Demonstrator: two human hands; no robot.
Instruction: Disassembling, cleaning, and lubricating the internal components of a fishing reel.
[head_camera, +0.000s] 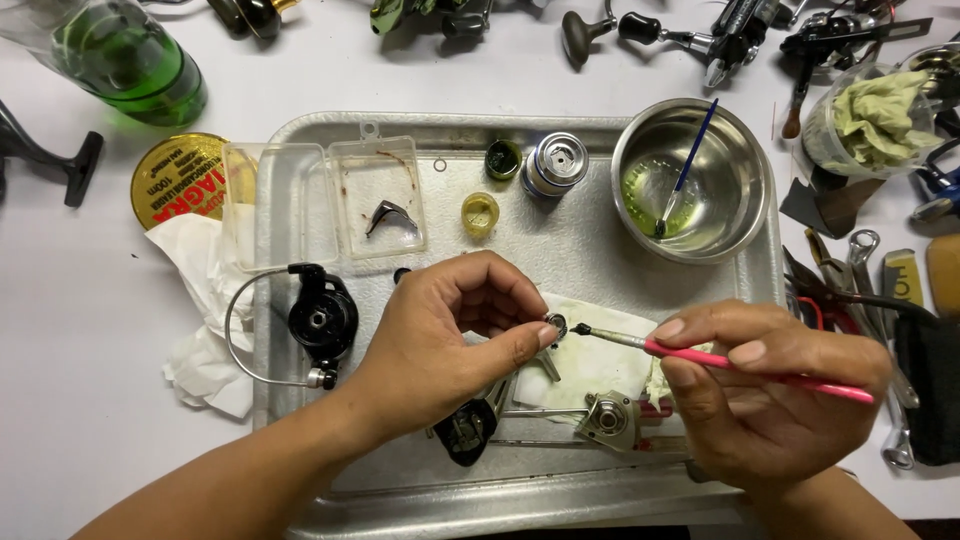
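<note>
Small ring-shaped metal part brushed over the silver metal tray (300, 300).

Left hand (440, 335) pinched the small ring-shaped metal part (556, 323) between thumb and forefinger — fingers curled tight on it, above the stained white cloth (600, 365) near the tray's front edge. Right hand (760, 385) gripped a pink-handled fine brush (720, 362) pencil-fashion, fingers closed on the handle, bristle tip touching the part. On the tray: black reel rotor with wire bail (320, 320) at the left edge, clear open plastic box (330, 200) at the back-left corner, steel bowl holding greenish liquid and a blue-handled brush (690, 180) at the back-right corner — silver reel spool (553, 163) just left of it. Grey reel body (608, 420) lay near the front edge.
</note>
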